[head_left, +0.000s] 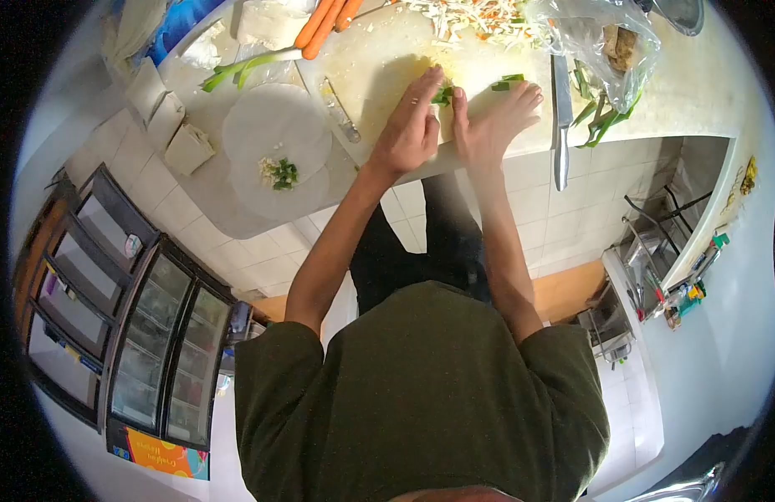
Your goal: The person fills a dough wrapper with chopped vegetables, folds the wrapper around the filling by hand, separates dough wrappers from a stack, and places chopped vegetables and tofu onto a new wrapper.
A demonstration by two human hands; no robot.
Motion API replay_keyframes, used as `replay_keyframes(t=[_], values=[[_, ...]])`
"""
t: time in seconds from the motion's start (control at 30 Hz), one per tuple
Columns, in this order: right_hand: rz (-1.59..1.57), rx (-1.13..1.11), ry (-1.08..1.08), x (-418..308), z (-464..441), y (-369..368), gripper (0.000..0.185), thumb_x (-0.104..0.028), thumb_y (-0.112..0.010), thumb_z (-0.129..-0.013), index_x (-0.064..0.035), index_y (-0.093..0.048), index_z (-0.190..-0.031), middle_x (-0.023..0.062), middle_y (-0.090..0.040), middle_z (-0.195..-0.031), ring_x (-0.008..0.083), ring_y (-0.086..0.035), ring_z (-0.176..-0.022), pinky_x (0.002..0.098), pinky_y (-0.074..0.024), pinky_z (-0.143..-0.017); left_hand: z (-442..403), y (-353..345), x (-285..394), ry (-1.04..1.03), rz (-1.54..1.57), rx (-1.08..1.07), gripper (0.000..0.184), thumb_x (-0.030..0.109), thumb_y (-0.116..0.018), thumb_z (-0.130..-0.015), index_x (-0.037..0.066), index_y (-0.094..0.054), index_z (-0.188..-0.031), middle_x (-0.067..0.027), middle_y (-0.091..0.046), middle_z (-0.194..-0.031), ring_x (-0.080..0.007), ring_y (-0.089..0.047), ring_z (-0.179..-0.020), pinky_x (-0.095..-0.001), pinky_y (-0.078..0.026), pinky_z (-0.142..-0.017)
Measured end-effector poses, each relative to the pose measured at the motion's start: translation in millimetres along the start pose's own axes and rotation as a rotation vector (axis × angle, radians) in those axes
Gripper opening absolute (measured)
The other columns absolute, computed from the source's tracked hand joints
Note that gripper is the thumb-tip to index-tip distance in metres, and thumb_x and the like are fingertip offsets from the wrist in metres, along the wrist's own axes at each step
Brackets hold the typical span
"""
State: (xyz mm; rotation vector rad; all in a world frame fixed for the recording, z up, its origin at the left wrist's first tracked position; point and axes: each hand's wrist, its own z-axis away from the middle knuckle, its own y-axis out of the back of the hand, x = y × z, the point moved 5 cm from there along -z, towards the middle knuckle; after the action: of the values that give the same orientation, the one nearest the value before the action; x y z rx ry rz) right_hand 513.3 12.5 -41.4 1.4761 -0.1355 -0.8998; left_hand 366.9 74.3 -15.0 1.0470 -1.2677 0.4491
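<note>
My left hand (pixel 411 124) rests on the cutting board (pixel 370 75), its fingers together beside a small heap of chopped green onion (pixel 442 95). Across that heap is my right hand (pixel 498 119), blurred, with its fingers stretched out and the thumb close to the greens. A few more green pieces (pixel 506 82) lie at the fingertips of my right hand. The knife (pixel 561 125) lies to the right, its handle over the counter's front edge. Whether my left hand pinches any greens is hidden.
Carrots (pixel 320 25) and a green onion stalk (pixel 252 65) lie back left. Chopped greens sit on a round white sheet (pixel 278 134). Shredded vegetables (pixel 479 18), a plastic bag (pixel 601 42) and long green leaves (pixel 609 121) lie at the back and right.
</note>
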Motion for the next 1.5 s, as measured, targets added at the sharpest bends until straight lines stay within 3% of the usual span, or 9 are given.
replay_keyframes(t=[0.43,0.57,0.6,0.73,1.03,1.2,1.33,1.37,1.5], values=[[0.008,0.046,0.472,-67.1,0.2,-9.6,0.127,-0.073,-0.075,-0.071,0.0161,-0.026,-0.147,0.0366,-0.032,-0.149,0.0512,-0.029,-0.141,0.0589,-0.027,-0.115,45.2,21.5,-27.1,0.086,0.366,0.335,0.06,-0.01,-0.033,-0.08,-0.005,-0.029,-0.14,-0.0308,-0.04,-0.147,-0.0394,-0.041,-0.142,-0.0509,-0.03,-0.12],[-0.037,-0.117,0.649,-61.0,7.4,-19.0,0.079,-0.05,-0.064,-0.092,0.0059,-0.044,-0.144,0.0264,-0.043,-0.149,0.0424,-0.035,-0.143,0.0518,-0.0296,-0.118,47.3,32.3,-31.6,0.104,0.369,0.469,0.06,-0.007,-0.036,-0.08,-0.006,-0.03,-0.139,-0.0302,-0.041,-0.146,-0.0381,-0.041,-0.141,-0.0507,-0.03,-0.12],[-0.052,-0.123,0.652,-69.9,10.4,-11.8,0.056,-0.031,-0.063,-0.095,-0.0008,-0.051,-0.141,0.0198,-0.05,-0.145,0.0366,-0.043,-0.14,0.0474,-0.0343,-0.117,48.1,35.7,-32.4,0.104,0.351,0.465,0.059,-0.008,-0.035,-0.079,-0.005,-0.028,-0.138,-0.0296,-0.04,-0.145,-0.0403,-0.041,-0.141,-0.0534,-0.029,-0.12],[-0.116,-0.224,0.842,-64.5,19.3,-10.5,0.05,-0.007,-0.062,-0.088,-0.0074,-0.056,-0.138,0.01,-0.055,-0.143,0.029,-0.051,-0.135,0.042,-0.0403,-0.116,49.8,44.9,-34.5,0.061,0.304,0.467,0.059,-0.008,-0.035,-0.079,-0.004,-0.027,-0.138,-0.0289,-0.041,-0.142,-0.0422,-0.042,-0.14,-0.0556,-0.031,-0.12],[0.009,-0.435,1.208,-41.7,-24.3,1.5,0.052,-0.007,-0.055,-0.089,-0.0112,-0.056,-0.141,0.0043,-0.055,-0.147,0.0214,-0.049,-0.138,0.0322,-0.0402,-0.117,59.5,58.9,-33.3,0.09,0.342,0.515,0.052,-0.007,-0.035,-0.083,-0.005,-0.032,-0.134,-0.0268,-0.044,-0.139,-0.0396,-0.047,-0.136,-0.0524,-0.035,-0.119],[-0.115,-0.297,1.021,-64.3,-40.9,-1.0,0.049,0.005,-0.062,-0.085,-0.0091,-0.065,-0.132,0.0071,-0.06,-0.141,0.0232,-0.057,-0.13,0.0329,-0.0497,-0.108,78.1,74.7,-25.3,0.134,0.403,0.631,0.047,-0.004,-0.039,-0.086,-0.005,-0.035,-0.133,-0.0251,-0.046,-0.138,-0.0378,-0.048,-0.135,-0.0501,-0.037,-0.118],[-0.828,-0.113,0.238,-84.6,-13.4,-13.4,0.031,0.007,-0.052,-0.096,0.0028,-0.07,-0.121,0.0146,-0.07,-0.124,0.0174,-0.065,-0.114,0.0284,-0.0525,-0.096,100.7,107.0,-16.7,0.219,0.49,0.79,0.045,0.002,-0.045,-0.092,-0.005,-0.039,-0.136,-0.0221,-0.05,-0.137,-0.0346,-0.05,-0.135,-0.0468,-0.039,-0.117],[-0.897,-0.286,-0.094,-87.7,2.6,-24.3,0.028,0.005,-0.056,-0.097,0.0045,-0.068,-0.122,0.0117,-0.067,-0.129,0.0154,-0.064,-0.113,0.0298,-0.0523,-0.098,104.5,113.9,-20.3,0.254,0.524,0.793,0.043,0.004,-0.047,-0.094,-0.004,-0.041,-0.136,-0.0204,-0.051,-0.136,-0.033,-0.05,-0.134,-0.0459,-0.039,-0.116],[-1.303,-0.569,-0.419,-155.3,84.2,-75.6,0.024,-0.003,-0.064,-0.097,0.0019,-0.071,-0.119,0.0052,-0.074,-0.102,0.0083,-0.064,-0.088,0.0234,-0.0521,-0.081,126.9,128.2,-30.8,0.538,0.744,0.779,0.037,0.013,-0.051,-0.102,-0.001,-0.049,-0.136,-0.0138,-0.056,-0.134,-0.0263,-0.054,-0.129,-0.0413,-0.041,-0.114]])
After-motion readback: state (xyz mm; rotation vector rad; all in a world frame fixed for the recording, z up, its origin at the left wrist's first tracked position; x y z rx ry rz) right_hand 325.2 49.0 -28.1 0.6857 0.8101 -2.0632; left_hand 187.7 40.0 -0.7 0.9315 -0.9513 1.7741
